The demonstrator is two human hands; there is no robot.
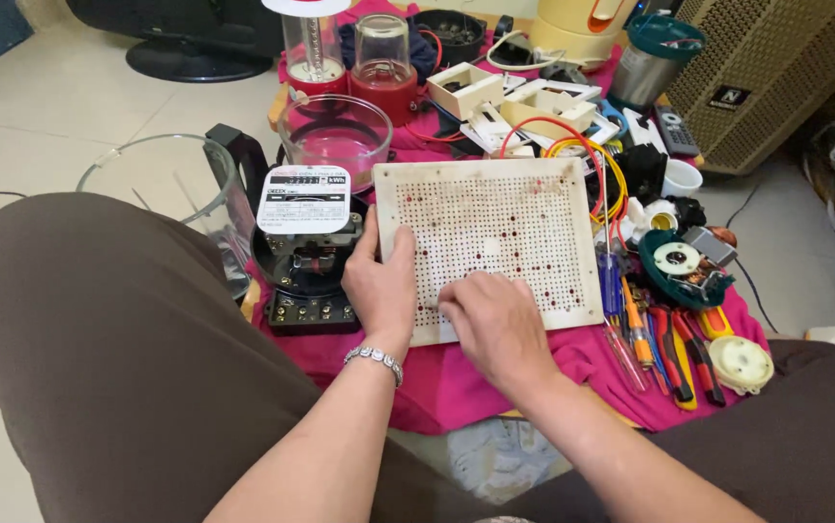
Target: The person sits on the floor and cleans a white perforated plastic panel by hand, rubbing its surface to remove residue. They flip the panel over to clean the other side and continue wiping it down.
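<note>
Gripping the left edge of the cream perforated rectangular board (495, 242), our left hand (381, 286) pinches it, thumb on top. Our right hand (495, 324) lies loosely curled on the board's near edge, fingertips (451, 302) pressing the holes and clasping nothing. The board lies flat on the pink cloth (456, 378), long axis running left to right, directly ahead of both hands. Just left stands a black electricity meter with white faceplate (306, 247); to the right lie assorted screwdrivers (645, 334).
</note>
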